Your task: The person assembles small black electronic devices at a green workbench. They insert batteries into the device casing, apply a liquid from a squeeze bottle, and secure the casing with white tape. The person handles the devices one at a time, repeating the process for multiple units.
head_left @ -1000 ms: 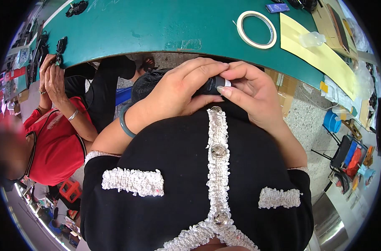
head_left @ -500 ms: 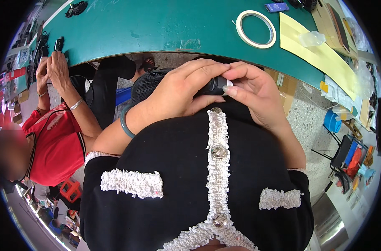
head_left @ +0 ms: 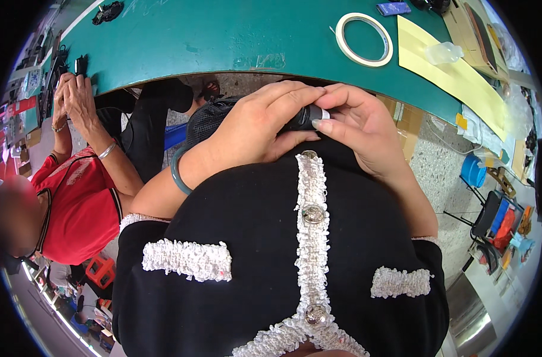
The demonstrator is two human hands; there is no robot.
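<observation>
In front of my chest, at the table's near edge, my left hand [head_left: 262, 116] wraps round a dark, rounded black object [head_left: 297, 121]. Most of it is hidden by my fingers, so its kind does not show. A small white piece [head_left: 325, 114] sits at its right end. My right hand [head_left: 366, 128] pinches at that white piece between thumb and fingers, its fingertips touching those of my left hand. Black mesh [head_left: 208, 124] shows beyond my left forearm; I cannot tell whether it joins the held object.
The green table [head_left: 211, 44] spans the far side. On it lie a roll of tape [head_left: 343, 37], a yellow sheet [head_left: 422, 56] with a clear plastic piece [head_left: 444, 53], and a black part [head_left: 108, 13]. At left, a co-worker in a red top [head_left: 80, 208] handles a small black item [head_left: 80, 64].
My right hand's thumb has shifted slightly left along the black object's end, and more of the white piece shows. The co-worker's hands have moved slightly left.
</observation>
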